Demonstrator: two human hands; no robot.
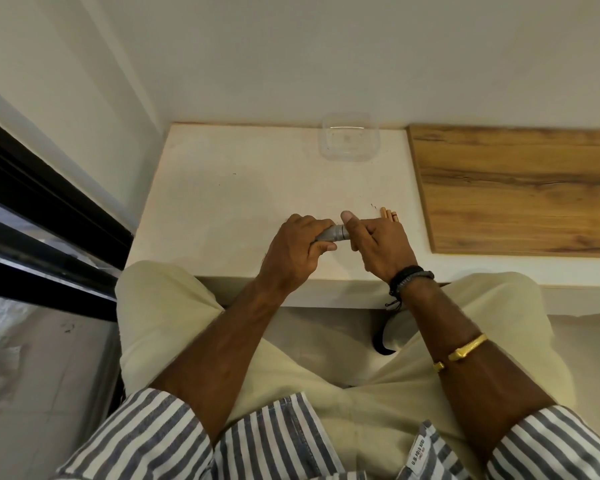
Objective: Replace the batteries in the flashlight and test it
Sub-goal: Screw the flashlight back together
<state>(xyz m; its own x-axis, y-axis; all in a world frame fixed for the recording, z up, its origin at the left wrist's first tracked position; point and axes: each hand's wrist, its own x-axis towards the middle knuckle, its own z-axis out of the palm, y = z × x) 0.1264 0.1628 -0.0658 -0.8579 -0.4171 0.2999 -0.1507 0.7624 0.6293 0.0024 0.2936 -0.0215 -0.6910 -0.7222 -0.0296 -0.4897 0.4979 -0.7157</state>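
1. The left hand (291, 252) is wrapped around the body of the grey flashlight (329, 234), fingers curled under it.
2. The right hand (378, 247) meets it at the flashlight's 3 o'clock end, fingers curled on that end and thumb raised; the two hands are close together.
3. The flashlight lies level just above the near part of the white table (222, 202).
4. A few copper-coloured batteries (389, 215) lie on the table at 1 o'clock from the right hand, just beside its knuckles.
5. A clear plastic container (350, 140) stands at 12 o'clock, by the wall.
6. A wooden board (516, 188) lies at 2 o'clock.
7. A black bracelet (411, 277) circles the right wrist and a gold bangle (465, 349) the forearm.
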